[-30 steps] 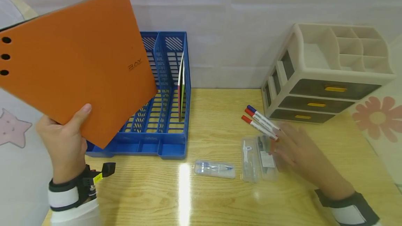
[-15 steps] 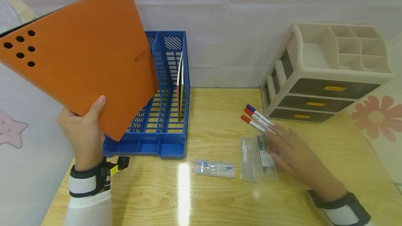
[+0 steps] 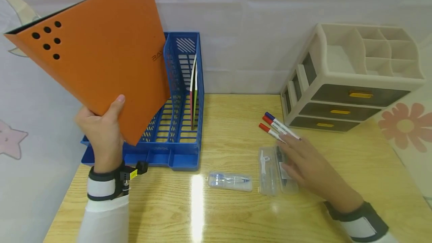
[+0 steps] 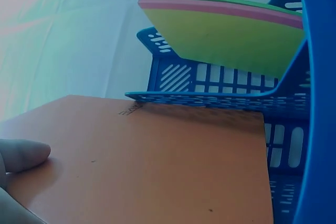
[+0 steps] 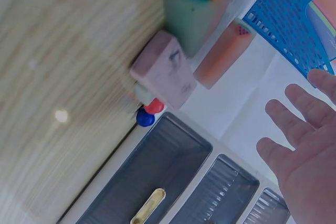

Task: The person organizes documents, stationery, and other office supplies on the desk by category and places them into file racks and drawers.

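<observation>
My left hand (image 3: 102, 138) grips the lower edge of an orange folder (image 3: 111, 59), thumb flat on its front cover. The folder is tilted, and its right side reaches into a blue file rack (image 3: 183, 160). In the left wrist view, the folder (image 4: 173, 171) lies against a rack divider (image 4: 210, 99). My right hand (image 3: 312, 164) hovers over several small things, fingers fairly straight and holding nothing. Near its fingertips lie white markers (image 3: 275, 125) with red and blue caps. Below them is a clear case (image 3: 268, 175); a second one is partly hidden by the hand.
Thin booklets (image 3: 194, 93) stand in the rack's right compartment. A clear pen case (image 3: 231, 181) lies on the table's middle. At the back right stands a beige drawer unit (image 3: 354, 81). The right wrist view shows a pink block (image 5: 165, 69) and a green watermelon-print block (image 5: 191, 19).
My left hand has carried the orange folder right, its right side moving further over the rack. My right hand has shifted slightly left above the markers and cases.
</observation>
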The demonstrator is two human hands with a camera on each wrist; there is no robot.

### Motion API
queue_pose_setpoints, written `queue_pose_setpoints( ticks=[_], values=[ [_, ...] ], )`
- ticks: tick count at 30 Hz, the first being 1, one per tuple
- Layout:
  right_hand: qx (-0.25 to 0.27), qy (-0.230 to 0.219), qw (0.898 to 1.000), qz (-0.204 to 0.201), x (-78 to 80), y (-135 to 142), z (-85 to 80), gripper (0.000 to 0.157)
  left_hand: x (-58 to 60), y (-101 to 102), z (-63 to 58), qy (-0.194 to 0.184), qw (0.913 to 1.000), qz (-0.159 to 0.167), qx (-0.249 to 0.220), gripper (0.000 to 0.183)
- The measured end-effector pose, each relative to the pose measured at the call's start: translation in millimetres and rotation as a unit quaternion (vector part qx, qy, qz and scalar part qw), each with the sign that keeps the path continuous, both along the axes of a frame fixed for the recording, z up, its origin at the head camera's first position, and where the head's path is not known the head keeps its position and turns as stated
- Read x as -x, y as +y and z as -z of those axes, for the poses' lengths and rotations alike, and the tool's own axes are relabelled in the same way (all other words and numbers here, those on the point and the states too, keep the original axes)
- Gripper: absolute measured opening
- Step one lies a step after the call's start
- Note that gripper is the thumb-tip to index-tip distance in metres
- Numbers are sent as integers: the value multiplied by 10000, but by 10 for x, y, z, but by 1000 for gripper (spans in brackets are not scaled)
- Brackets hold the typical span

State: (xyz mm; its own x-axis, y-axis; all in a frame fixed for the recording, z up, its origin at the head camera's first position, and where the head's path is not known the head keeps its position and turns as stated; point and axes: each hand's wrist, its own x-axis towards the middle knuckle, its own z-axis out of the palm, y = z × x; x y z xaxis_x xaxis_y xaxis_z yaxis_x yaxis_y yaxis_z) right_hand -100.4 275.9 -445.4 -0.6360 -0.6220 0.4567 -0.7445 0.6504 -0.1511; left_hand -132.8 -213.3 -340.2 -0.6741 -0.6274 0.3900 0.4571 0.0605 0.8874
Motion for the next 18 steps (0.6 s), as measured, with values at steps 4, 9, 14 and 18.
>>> queue_pose_setpoints(
  ticks=[4, 9, 14, 18],
  values=[
    [-118, -104, 9999, -37, -4, -29, 4, 65, 37, 43, 8, 49, 9999, -116, 42, 30],
    [-206, -300, 9992, -135, 2, -111, -22, 62, 90, 85, 16, 181, 9996, -220, 42, 26],
    [-253, -183, 9992, -264, 40, -241, -66, 64, 122, 122, 16, 150, 9997, -191, -77, 23],
    [-265, -164, 9987, -395, 76, -354, -108, 64, 152, 148, 17, 126, 9996, -213, -103, 19]
  ],
)
